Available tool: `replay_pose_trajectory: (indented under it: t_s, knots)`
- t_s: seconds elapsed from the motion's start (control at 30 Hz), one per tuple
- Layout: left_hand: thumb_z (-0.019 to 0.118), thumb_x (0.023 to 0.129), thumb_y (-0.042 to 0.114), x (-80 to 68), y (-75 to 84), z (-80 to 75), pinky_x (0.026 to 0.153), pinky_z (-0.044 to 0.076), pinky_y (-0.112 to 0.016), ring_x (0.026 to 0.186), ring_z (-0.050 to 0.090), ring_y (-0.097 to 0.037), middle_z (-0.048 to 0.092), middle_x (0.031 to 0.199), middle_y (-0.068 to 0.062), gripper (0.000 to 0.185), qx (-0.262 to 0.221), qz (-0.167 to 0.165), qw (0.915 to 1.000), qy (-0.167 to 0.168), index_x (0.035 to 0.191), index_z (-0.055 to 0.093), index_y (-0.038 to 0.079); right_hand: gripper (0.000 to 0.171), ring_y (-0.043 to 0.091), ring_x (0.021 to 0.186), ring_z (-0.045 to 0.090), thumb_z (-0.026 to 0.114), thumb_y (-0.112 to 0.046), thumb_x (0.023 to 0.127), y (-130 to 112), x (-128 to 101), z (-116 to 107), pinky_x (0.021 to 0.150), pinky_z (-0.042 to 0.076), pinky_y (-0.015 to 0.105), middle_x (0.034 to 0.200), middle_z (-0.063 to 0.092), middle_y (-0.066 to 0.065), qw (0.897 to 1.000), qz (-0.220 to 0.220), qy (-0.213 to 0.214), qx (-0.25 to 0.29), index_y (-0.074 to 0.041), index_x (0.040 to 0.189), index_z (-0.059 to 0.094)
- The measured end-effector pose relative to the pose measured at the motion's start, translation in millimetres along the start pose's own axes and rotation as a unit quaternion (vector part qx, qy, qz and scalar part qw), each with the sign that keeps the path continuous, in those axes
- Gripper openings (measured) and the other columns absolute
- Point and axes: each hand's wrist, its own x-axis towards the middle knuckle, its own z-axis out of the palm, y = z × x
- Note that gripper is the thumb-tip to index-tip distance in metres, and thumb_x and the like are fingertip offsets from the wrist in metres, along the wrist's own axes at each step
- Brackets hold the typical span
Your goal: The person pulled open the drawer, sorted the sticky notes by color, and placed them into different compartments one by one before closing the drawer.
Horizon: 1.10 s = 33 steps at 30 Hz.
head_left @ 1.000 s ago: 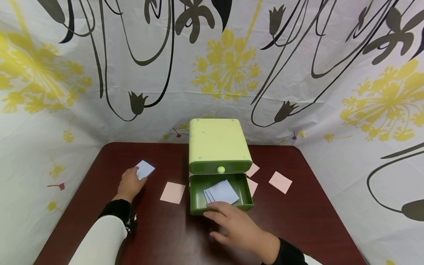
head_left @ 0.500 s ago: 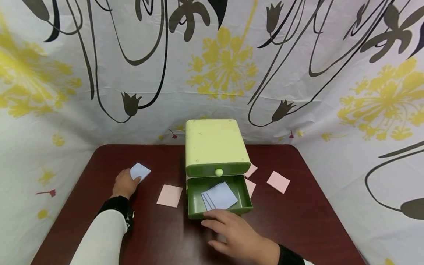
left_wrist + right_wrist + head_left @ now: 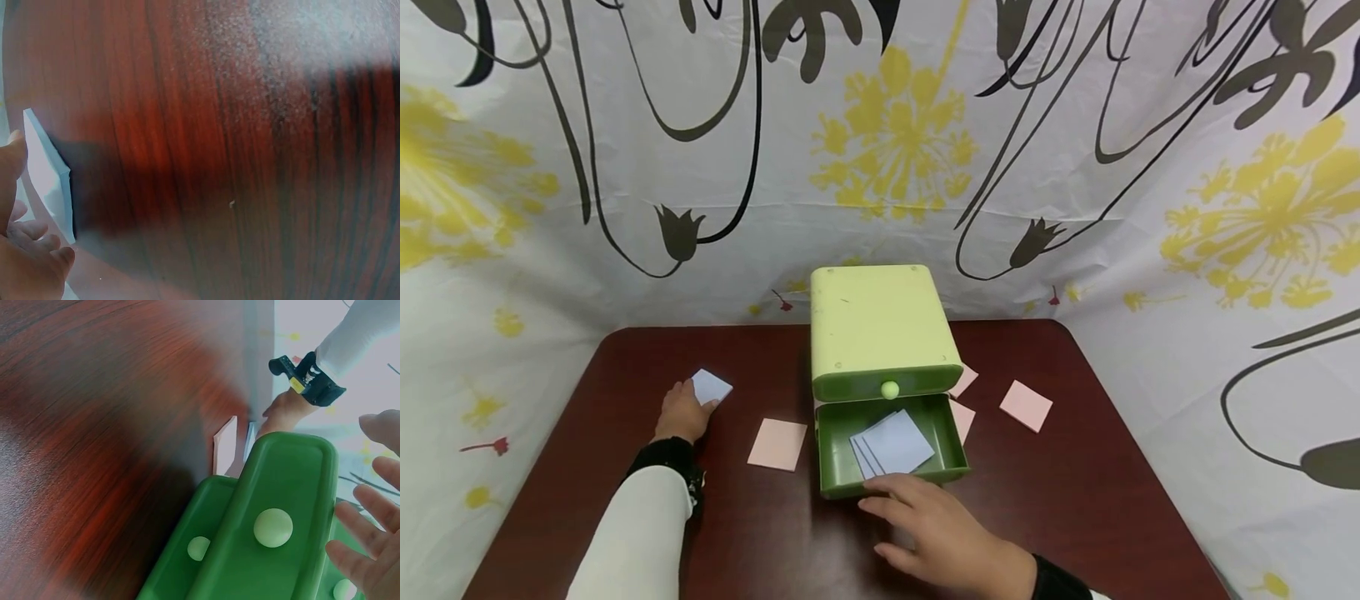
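My left hand [image 3: 681, 414] pinches a pale blue sticky note pad [image 3: 712, 387] at the table's far left, thumb on one edge and fingers on the other. In the left wrist view the same blue pad [image 3: 47, 172] sits tilted between thumb and fingers, with a shadow beside it. A pulled-out green drawer [image 3: 838, 421] holds several blue sticky note pads [image 3: 901, 443], overlapping. My right hand [image 3: 943, 529] hovers with spread, relaxed fingers at the drawer's front edge, holding nothing. In the right wrist view its fingers [image 3: 369, 531] are beside the green drawer front [image 3: 294, 475].
The drawer belongs to a light green cabinet [image 3: 880, 321] at the back middle of the dark red table [image 3: 737, 533]. One pink sticky note pad [image 3: 777, 444] lies left of it; another pink pad [image 3: 1026, 406] and two partly hidden ones lie right. A patterned curtain [image 3: 895, 242] encloses the table.
The head view has shifted, so the cabinet and pads appear further left. My left hand stays at the blue pad, and my right hand stays by the drawer front.
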Motion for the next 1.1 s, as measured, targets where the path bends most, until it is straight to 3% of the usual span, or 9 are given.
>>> replay_pose_trajectory:
  t_s: [0.33,0.63,0.83,0.97,1.1]
  knots:
    - [0.052,0.1,0.017,-2.0,1.1,0.5,0.107,0.026,-0.065,0.132,0.019,-0.055,0.017,0.142,-0.043,0.063,0.018,-0.011,0.9998,0.004,0.139,0.02,-0.02,0.048,0.015,0.116,0.055,0.078,-0.028,0.079,1.6,-1.9,-1.3,0.091,0.05,0.031,0.129,0.055,0.001,1.0,-0.005,0.007,0.002,-0.016,0.123,0.062]
    - [0.058,0.097,0.016,-1.1,3.0,1.3,0.102,0.035,-0.064,0.121,0.032,-0.054,0.031,0.132,-0.042,0.064,0.021,-0.016,0.9995,0.016,0.137,0.024,-0.02,0.042,0.013,0.117,0.054,0.073,-0.03,0.086,0.8,-3.4,-3.1,0.09,0.051,0.032,0.131,0.055,0.001,1.0,0.011,-0.007,0.018,-0.017,0.124,0.061]
    - [0.067,0.09,0.022,-0.7,3.1,-2.2,0.083,0.046,-0.059,0.105,0.032,-0.052,0.031,0.119,-0.046,0.071,0.012,-0.048,0.9985,0.023,0.131,0.029,-0.022,0.045,0.014,0.117,0.055,0.076,-0.028,0.082,0.2,-2.8,-3.7,0.09,0.051,0.032,0.13,0.055,0.001,1.0,0.007,0.001,0.013,-0.017,0.124,0.061]
    - [0.072,0.086,0.027,-0.6,0.1,-3.3,0.07,0.048,-0.05,0.098,0.031,-0.048,0.033,0.107,-0.042,0.071,0.008,-0.073,0.9972,0.013,0.119,0.037,-0.027,0.044,0.014,0.116,0.055,0.076,-0.028,0.083,0.3,-2.7,-4.0,0.09,0.051,0.031,0.13,0.055,0.002,1.0,0.005,0.003,0.014,-0.016,0.123,0.061]
    - [0.073,0.084,0.03,-0.9,-3.7,-2.2,0.065,0.047,-0.045,0.097,0.03,-0.046,0.034,0.102,-0.039,0.069,0.003,-0.083,0.9965,0.01,0.111,0.044,-0.027,0.039,0.014,0.116,0.055,0.071,-0.031,0.088,0.4,-3.7,-3.9,0.09,0.051,0.031,0.13,0.055,0.001,1.0,0.007,0.0,0.017,-0.016,0.123,0.061]
